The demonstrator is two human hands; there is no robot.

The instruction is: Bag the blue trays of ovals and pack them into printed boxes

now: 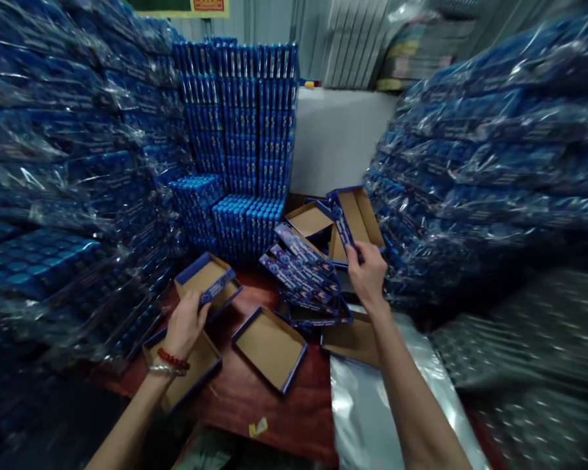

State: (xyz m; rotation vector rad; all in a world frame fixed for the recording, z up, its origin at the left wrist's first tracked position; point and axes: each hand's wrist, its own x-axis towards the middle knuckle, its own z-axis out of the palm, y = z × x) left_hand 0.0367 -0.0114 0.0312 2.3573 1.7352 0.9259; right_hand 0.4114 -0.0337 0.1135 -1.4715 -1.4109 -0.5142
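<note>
My left hand (185,321), with a red bead bracelet and a silvery one at the wrist, grips the near edge of a shallow blue cardboard tray (200,277) with a brown inside. Another such tray (196,372) lies below that hand on the red-brown table (284,424). At the right, my right hand (368,271) is closed on the lower edge of a tilted open box (359,219), blue outside and brown inside. Between my hands one open tray (272,349) lies flat. Behind it a pile of nested blue trays (301,267) leans unevenly.
Tall plastic-wrapped blue stacks stand at the left (59,143) and right (509,143). Rows of upright blue items (247,215) are piled at the back. Silvery plastic sheets (367,405) lie at front right, and a small yellow scrap (258,427) near the front edge.
</note>
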